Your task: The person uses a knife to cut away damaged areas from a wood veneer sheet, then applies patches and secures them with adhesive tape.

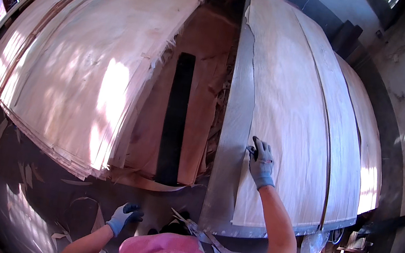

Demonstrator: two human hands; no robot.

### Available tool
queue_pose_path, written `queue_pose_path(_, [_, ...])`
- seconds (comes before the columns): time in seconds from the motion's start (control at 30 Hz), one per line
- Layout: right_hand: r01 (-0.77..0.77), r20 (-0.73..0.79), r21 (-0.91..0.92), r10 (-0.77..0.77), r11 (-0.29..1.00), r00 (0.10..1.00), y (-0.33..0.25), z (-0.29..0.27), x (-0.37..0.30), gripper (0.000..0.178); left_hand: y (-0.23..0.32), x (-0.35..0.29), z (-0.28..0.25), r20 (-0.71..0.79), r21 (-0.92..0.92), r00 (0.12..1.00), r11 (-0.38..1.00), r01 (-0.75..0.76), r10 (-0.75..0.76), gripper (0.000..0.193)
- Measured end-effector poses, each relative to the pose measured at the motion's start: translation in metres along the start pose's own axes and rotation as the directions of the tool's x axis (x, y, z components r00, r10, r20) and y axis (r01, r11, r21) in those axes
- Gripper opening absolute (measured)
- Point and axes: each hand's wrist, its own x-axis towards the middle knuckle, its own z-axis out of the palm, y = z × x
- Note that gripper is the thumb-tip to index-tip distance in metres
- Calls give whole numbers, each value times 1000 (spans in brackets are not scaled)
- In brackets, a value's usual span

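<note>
My right hand (261, 168), in a grey-blue work glove with dark fingers, reaches over a pale wood veneer sheet (290, 103) on the right. Its fingers are apart above or on the sheet near its uneven left edge; whether they touch cannot be told. The sheet lies on a grey metal-topped table (225, 182), with its left strip bare. Low and near my body, my left hand (125, 217), in the same kind of glove, hangs over the floor with loosely bent fingers and nothing visible in it.
A large veneer stack (86, 62) with ragged edges fills the left. Between stack and table are reddish-brown sheets (201, 100) and a long black board (176, 122). More veneer (363, 135) lies far right. Veneer scraps (211, 240) litter the floor near my feet.
</note>
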Motion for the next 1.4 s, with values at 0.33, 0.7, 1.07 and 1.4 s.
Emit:
queue_pose_path(0.33, [-31, 18, -262, 37, 964, 999, 32, 56, 37, 48, 49, 59, -38, -79, 818, 907, 547, -178, 414, 52])
queue_pose_path(0.7, [-43, -15, -282, 41, 958, 999, 17, 59, 43, 46, 183, 150, -157, -327, 944, 930, 15, 329, 165, 82])
queue_pose_path(1.07, [-64, 111, -255, 95, 965, 989, 24, 51, 47, 59, 177, 173, -166, -357, 927, 923, -175, 331, -143, 98])
queue_pose_path(1.4, [-97, 143, -218, 130, 971, 981, 19, 45, 53, 59, 168, 191, -187, -393, 903, 882, -289, 317, -260, 102])
